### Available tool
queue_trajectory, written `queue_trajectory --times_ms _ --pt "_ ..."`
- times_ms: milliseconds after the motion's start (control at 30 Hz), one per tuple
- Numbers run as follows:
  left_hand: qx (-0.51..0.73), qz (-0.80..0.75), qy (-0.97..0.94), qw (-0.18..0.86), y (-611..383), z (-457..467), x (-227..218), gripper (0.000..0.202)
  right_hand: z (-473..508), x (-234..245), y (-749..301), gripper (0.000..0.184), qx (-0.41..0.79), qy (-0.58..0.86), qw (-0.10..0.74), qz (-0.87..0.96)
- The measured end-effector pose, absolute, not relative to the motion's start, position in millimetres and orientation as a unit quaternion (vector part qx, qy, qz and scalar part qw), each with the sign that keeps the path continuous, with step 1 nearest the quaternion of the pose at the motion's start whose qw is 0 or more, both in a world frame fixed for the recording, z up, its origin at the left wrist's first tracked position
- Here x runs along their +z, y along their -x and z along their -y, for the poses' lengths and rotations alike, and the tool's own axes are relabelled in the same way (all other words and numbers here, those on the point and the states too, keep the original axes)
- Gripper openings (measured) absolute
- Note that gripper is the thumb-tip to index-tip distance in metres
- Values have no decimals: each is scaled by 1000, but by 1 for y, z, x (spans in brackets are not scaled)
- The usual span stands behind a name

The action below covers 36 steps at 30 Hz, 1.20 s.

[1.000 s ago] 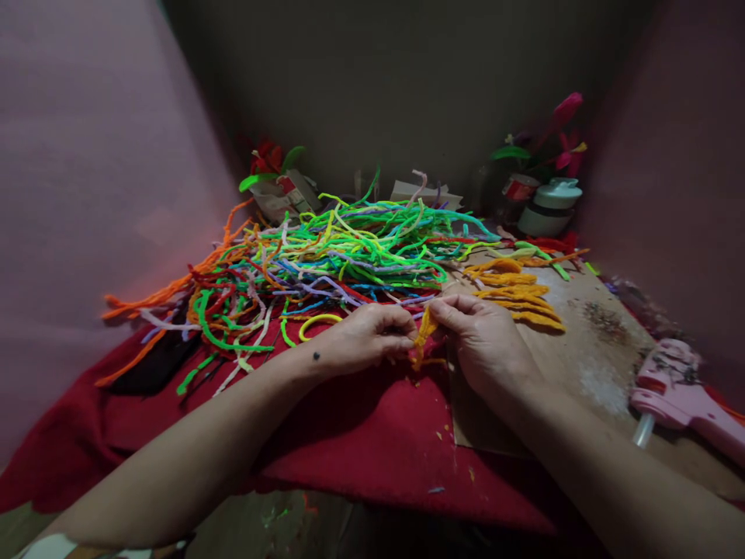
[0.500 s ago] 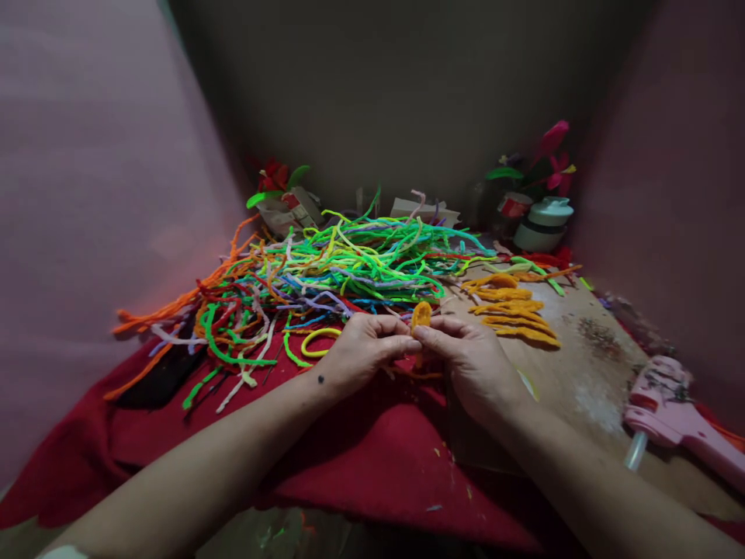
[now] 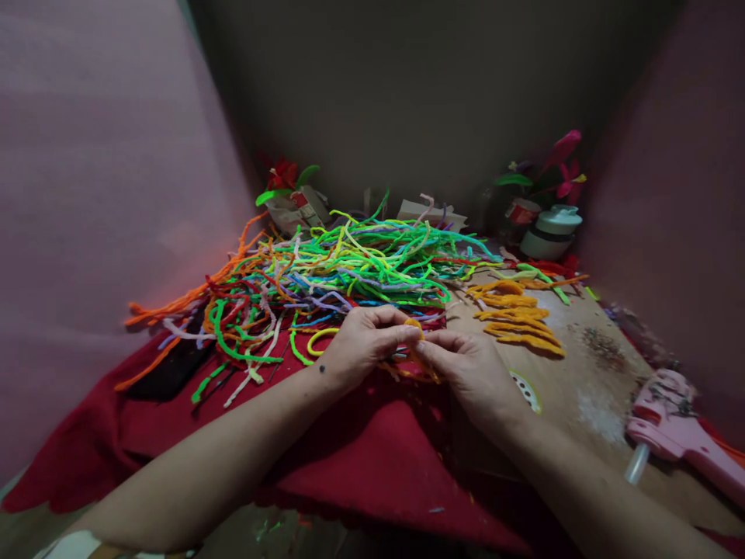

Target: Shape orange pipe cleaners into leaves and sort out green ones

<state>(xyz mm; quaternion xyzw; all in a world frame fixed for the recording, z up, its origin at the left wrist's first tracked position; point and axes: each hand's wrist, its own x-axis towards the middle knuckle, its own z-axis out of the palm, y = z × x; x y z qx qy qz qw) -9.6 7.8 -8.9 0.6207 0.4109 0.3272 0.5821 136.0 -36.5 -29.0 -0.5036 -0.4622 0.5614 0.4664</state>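
My left hand (image 3: 369,341) pinches the top of an orange pipe cleaner (image 3: 415,326) between thumb and fingers. Just to its right, my right hand (image 3: 466,361) grips the same pipe cleaner lower down, the fingertips of both hands almost touching. Part of the orange piece is hidden behind the fingers. Beyond the hands spreads a tangled heap of pipe cleaners (image 3: 372,264), mostly green with orange, purple, red and white. Several shaped orange pipe-cleaner pieces (image 3: 518,314) lie in a row on the brown board (image 3: 567,388) to the right.
A pink glue gun (image 3: 669,419) lies at the board's right side. At the back right stands a pale lidded jar (image 3: 552,231) near pink flowers (image 3: 567,167). A yellow ring (image 3: 319,341) rests beside my left wrist on the red cloth (image 3: 349,450).
Both hands stay on the orange pipe cleaner, but my left thumb and fingers now cover more of its top. The whole view has shifted slightly. A white dotted object now shows beside my right wrist.
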Motion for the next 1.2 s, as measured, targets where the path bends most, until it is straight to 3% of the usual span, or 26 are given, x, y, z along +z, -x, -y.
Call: queue_trajectory --times_ms 300,533,600,800,1100,1200 --pt "384 -440 -622 521 0 -1 -18 20 37 -31 -126 22 400 574 464 543" --pt "419 -417 -739 325 0 2 -31 22 39 -42 -124 22 140 619 395 664" --pt "419 -412 -739 328 2 1 -30 21 39 -42 -125 22 157 607 401 668" --pt "415 -417 -664 461 3 -5 -20 20 34 -37 -127 18 450 516 493 537" --pt "410 -419 -591 555 -2 1 -20 20 36 -39 -127 14 295 589 478 581" --pt "396 -416 -576 581 0 -3 -21 22 34 -39 -130 14 372 567 488 549"
